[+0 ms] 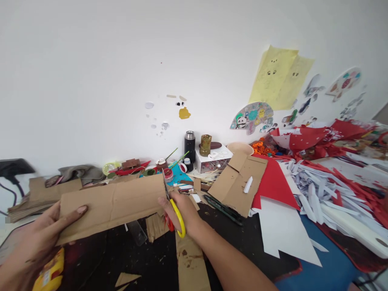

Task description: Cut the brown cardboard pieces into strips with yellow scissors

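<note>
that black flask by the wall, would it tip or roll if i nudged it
The black flask stands upright, tall and narrow, so a high nudge would probably tip it. Its round body would then likely roll. The metal-looking cap suggests it is fairly heavy.

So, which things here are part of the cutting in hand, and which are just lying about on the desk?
In use:
- cardboard strip, held by the left hand
- yellow-handled scissors in the right hand, blades at the strip's right end

Lying about:
- folded cardboard sheet
- black flask
- red paper
- white paper sheet
- cardboard offcut
</note>
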Motion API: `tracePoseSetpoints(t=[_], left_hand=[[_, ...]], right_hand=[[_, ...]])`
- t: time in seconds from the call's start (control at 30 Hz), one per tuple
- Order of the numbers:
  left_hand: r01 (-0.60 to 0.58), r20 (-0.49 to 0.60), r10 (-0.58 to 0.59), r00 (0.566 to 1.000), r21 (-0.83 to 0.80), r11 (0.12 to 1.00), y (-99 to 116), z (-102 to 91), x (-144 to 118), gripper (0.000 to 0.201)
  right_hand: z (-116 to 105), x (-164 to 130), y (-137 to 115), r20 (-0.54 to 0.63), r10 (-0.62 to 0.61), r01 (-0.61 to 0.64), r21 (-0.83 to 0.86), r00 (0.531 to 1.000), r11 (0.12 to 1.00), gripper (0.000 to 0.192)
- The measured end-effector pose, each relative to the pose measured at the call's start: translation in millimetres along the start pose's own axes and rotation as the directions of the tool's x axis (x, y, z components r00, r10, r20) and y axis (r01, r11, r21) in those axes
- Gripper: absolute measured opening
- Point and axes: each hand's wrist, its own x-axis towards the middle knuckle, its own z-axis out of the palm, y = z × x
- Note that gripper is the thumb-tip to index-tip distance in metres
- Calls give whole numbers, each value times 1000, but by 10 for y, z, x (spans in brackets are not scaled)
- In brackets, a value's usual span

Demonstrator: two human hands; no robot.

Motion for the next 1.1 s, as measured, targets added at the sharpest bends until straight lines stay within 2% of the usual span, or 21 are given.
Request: tracePoseSetpoints(t=[0.13,0.27,0.43,0.73,0.9,1.1], left_hand=[[14,103,-14,995,-1,1000,-166,-103,151,71],[-17,89,16,996,9,1000,-230,-138,259,69],[-41,88,39,995,27,999,-237,-113,257,66],[-2,105,-4,994,60,998,-226,-141,262,68],[-64,87,57,995,86,994,-235,-131,263,61],[-10,86,6,996,51,999,-219,-106,300,67]], right_hand=[[-19,12,-5,-45,-19,17,-46,999,999,49],[-30,1,-29,-54,4,-7,-45,999,999,47],[-29,-9,-45,-46,24,-25,-30,999,999,46],[-26,9,-21,-61,36,-43,-116,997,992,44],[-20,15,-8,-76,52,-63,-150,996,987,43],[-23,13,-26,-86,58,-71,-152,995,986,44]])
